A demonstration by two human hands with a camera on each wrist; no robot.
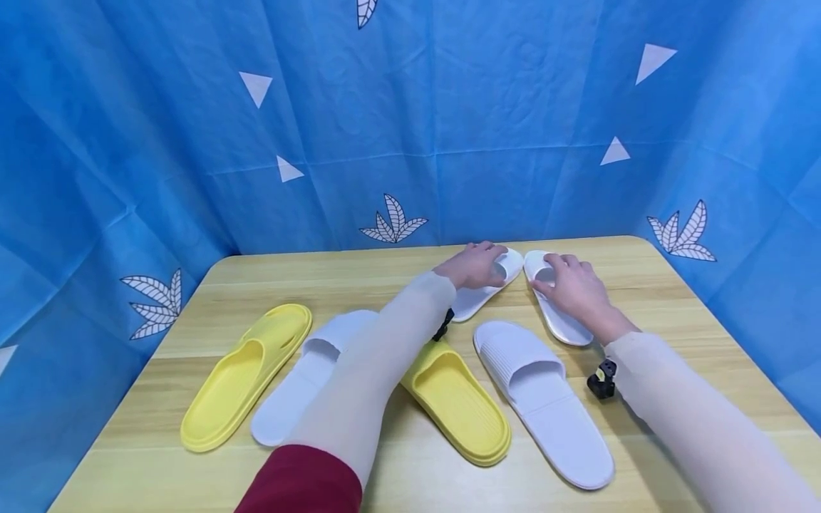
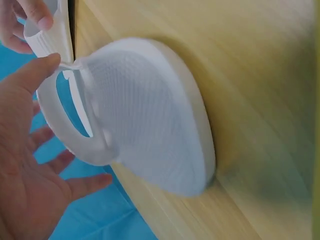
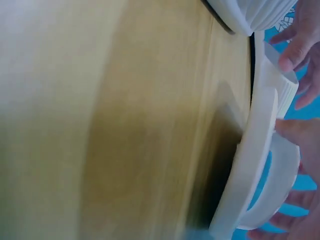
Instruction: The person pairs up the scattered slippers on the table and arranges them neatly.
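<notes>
At the back of the wooden table are two small white slippers, toes toward the far edge. My left hand (image 1: pixel 476 265) is over the left white slipper (image 1: pixel 471 303). In the left wrist view its thumb touches the strap (image 2: pixel 50 107), while its fingers spread loosely beyond. My right hand (image 1: pixel 577 288) holds the right white slipper (image 1: pixel 564 324) by its strap (image 3: pixel 287 170), thumb on one side and fingers on the other. Dark shadow shows beneath that slipper's sole (image 3: pixel 247 172) in the right wrist view. The two slippers' toes nearly meet.
Nearer on the table (image 1: pixel 680 299) lie a left yellow slipper (image 1: pixel 224 395), a larger white slipper (image 1: pixel 282 406) partly behind my left sleeve, a second yellow slipper (image 1: pixel 465 413) and another larger white slipper (image 1: pixel 564 427). A blue curtain (image 1: pixel 500 85) surrounds the back and sides.
</notes>
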